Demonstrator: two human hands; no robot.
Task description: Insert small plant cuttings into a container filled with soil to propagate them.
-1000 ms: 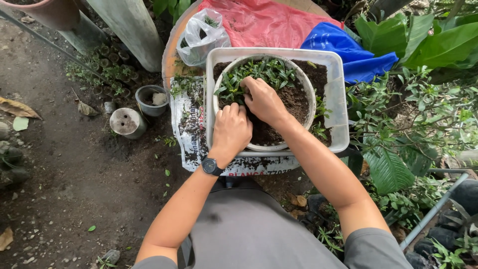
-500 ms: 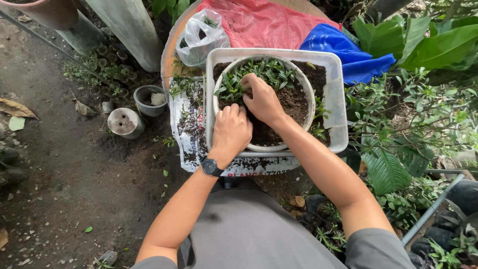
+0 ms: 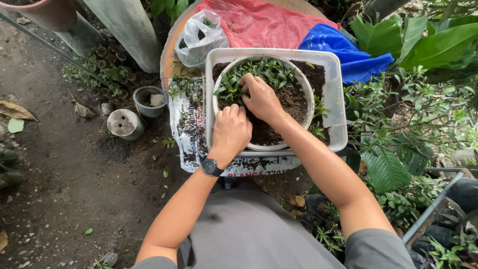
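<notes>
A: Hands now?
B: Both in the round white pot (image 3: 303, 87), which sits in the white plastic tub (image 3: 334, 94). Left hand (image 3: 230, 130) lies flat w/ fingers together, pressing soil at the near rim, gripping nothing. Right hand (image 3: 260, 97) is curled, fingertips dug in by the green seedlings (image 3: 269, 72).
A: Any change vs. a sec ago?
B: Barely; same spots, so soil's likely being firmed around the plants.

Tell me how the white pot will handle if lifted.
The white pot is full of dark soil, so probably heavy. Its wide, low shape suggests it won't tip easily. The small plants look delicate; both hands are in it.
</notes>
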